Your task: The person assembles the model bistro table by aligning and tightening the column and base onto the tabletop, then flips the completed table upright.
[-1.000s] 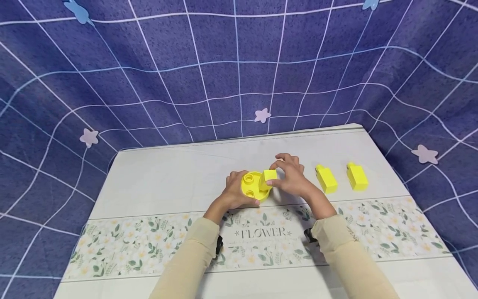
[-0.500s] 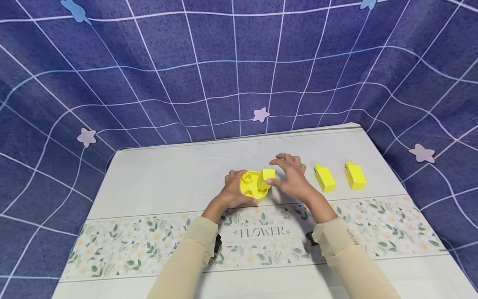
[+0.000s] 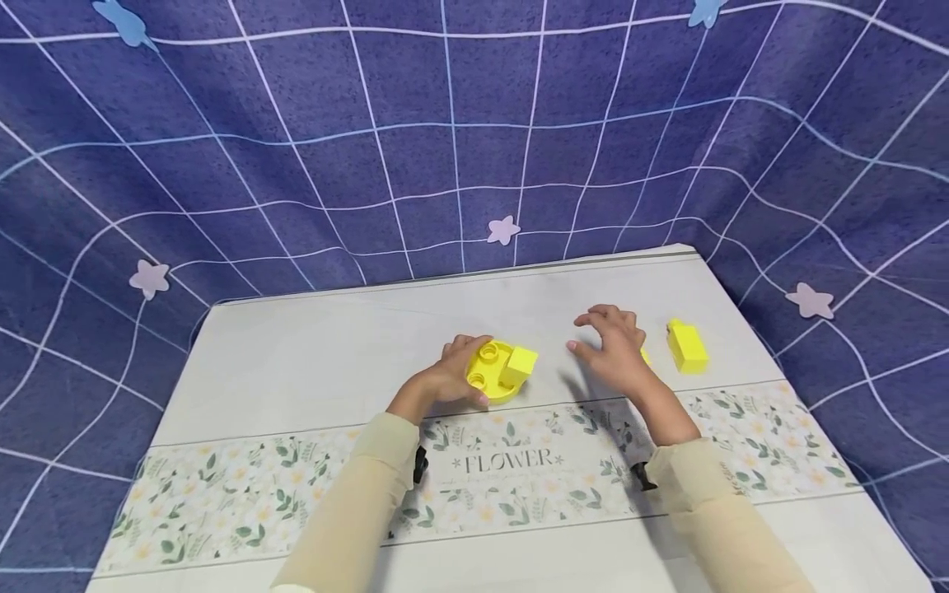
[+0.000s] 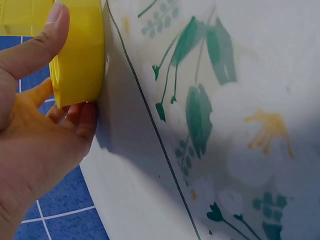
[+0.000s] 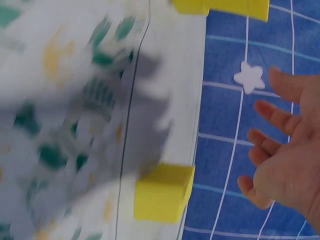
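My left hand (image 3: pixel 447 375) grips the rim of a round yellow toy base (image 3: pixel 491 372) with raised sockets. One yellow block (image 3: pixel 521 364) stands on the base's right side, tilted slightly right. In the left wrist view, the thumb and fingers lie around the yellow base (image 4: pixel 82 55). My right hand (image 3: pixel 617 350) hovers to the right, fingers loosely bent and holding nothing. It largely hides a second yellow block (image 3: pixel 646 356). Another yellow block (image 3: pixel 688 347), with a narrow peg end, lies farther right. The right wrist view shows a yellow block (image 5: pixel 162 197) apart from the right hand (image 5: pixel 285 150).
A white table cover (image 3: pixel 334 346) with a floral strip (image 3: pixel 296 486) lies under the work. Behind and at the sides hangs a blue gridded curtain (image 3: pixel 415 165) with pale stars.
My right hand has let go of the block on the base and moved right, over the nearer loose block. The left hand still holds the base; the standing block now leans more to the right.
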`<state>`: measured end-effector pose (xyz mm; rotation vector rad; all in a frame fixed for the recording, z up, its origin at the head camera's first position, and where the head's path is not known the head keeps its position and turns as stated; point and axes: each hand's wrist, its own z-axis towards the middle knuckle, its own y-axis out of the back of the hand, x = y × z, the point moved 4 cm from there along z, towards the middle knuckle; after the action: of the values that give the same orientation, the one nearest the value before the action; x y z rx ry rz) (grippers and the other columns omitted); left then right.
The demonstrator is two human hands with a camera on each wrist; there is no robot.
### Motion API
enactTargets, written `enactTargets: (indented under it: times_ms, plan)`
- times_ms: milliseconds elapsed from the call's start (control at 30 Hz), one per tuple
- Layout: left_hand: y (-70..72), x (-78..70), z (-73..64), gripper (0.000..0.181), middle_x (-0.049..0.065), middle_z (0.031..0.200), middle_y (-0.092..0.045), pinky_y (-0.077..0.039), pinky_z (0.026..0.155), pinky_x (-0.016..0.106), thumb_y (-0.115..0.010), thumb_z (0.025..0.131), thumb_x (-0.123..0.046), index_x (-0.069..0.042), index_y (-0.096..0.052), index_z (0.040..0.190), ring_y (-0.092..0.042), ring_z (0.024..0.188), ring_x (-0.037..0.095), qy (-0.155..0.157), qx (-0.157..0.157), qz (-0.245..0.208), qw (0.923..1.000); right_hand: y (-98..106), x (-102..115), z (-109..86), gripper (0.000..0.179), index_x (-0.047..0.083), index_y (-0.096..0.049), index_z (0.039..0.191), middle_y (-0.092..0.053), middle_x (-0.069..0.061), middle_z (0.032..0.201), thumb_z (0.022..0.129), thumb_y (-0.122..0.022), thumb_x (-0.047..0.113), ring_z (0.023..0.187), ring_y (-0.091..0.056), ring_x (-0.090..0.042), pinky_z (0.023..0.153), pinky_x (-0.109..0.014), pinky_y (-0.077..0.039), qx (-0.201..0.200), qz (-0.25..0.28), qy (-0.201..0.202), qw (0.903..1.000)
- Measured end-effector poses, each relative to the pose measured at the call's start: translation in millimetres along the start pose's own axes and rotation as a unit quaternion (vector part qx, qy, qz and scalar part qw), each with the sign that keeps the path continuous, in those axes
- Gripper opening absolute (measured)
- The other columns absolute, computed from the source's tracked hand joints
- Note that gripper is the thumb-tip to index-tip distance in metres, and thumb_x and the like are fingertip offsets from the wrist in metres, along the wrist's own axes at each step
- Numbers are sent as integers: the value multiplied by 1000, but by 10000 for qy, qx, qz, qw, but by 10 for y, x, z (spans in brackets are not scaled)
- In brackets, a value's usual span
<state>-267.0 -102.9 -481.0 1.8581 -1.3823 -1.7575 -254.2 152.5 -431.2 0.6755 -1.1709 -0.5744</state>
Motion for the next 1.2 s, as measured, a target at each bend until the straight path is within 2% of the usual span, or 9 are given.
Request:
enactTargets:
  times_ms: [100, 200, 333, 400, 700, 767, 1000, 1100, 1200]
  plan:
    - [-18, 22, -39, 113, -2, 136, -22, -19, 102, 42, -84, 51, -25, -24, -17, 141, -19, 121, 16, 93, -138, -163, 9997, 66, -104, -32, 36, 7, -56, 110, -37, -16, 124, 80, -63, 25, 113, -22, -37, 85, -56, -9, -204, -335, -289, 9988]
    - [-57, 26, -77, 116, 0, 134, -22, -22, 101, 41, -86, 47, -30, -20, -18, 141, -20, 118, 17, 108, -583, -312, 9978, 142, -194, -67, 39, 5, -55, 111, -36, -18, 123, 79, -63, 27, 111, -22, -39, 83, -56, -10, -430, -736, -570, 9947]
    - [-122, -17, -95, 112, 2, 128, -26, -29, 96, 37, -85, 45, -39, -17, -26, 138, -24, 112, 17, -17, -1227, -115, 9924, 209, -285, -111, 42, 3, -53, 111, -34, -20, 123, 79, -63, 29, 111, -22, -40, 83, -57, -11, -543, -1137, -957, 9874]
    - [-143, -43, -94, 109, 2, 126, -27, -30, 95, 36, -84, 46, -38, -16, -28, 137, -25, 110, 17, -46, -1342, -38, 9909, 219, -316, -128, 44, 2, -52, 112, -33, -22, 124, 80, -62, 29, 111, -21, -41, 84, -58, -11, -477, -1274, -1111, 9845]
    - [-76, -39, -42, 107, -2, 135, -19, -23, 101, 43, -82, 55, -15, -28, -19, 140, -17, 121, 17, -47, -203, -187, 9996, 232, -402, -173, 48, -1, -50, 113, -32, -23, 121, 78, -63, 31, 111, -21, -42, 85, -60, -8, -428, -1510, -1561, 9752]
    - [-94, -35, -54, 111, -2, 135, -18, -22, 101, 43, -83, 54, -20, -28, -16, 141, -16, 121, 16, 9, -295, -192, 9994, 252, -441, -187, 53, -2, -49, 114, -32, -24, 121, 77, -64, 32, 111, -20, -43, 86, -61, -6, -414, -1610, -1729, 9708]
    - [-174, -44, -83, 118, 2, 128, -24, -28, 98, 35, -84, 45, -43, -16, -19, 140, -21, 112, 16, 88, -1256, 67, 9920, 271, -583, -253, 60, -7, -49, 104, -29, -29, 118, 71, -66, 40, 110, -17, -46, 83, -64, -6, -20, -2090, -2126, 9545]
    - [-170, -56, -74, 111, 2, 125, -26, -29, 96, 35, -84, 49, -38, -16, -23, 139, -22, 111, 16, 4, -1239, 129, 9922, 238, -617, -268, 58, -7, -50, 95, -29, -30, 117, 69, -68, 41, 109, -17, -47, 82, -64, -8, 74, -2204, -2132, 9518]
    - [-139, -76, -65, 106, 2, 128, -24, -26, 98, 40, -84, 52, -24, -19, -24, 139, -20, 113, 18, -180, -943, 64, 9954, 209, -632, -279, 58, -8, -51, 93, -30, -30, 116, 67, -70, 41, 108, -18, -47, 82, -65, -8, 117, -2249, -2142, 9505]
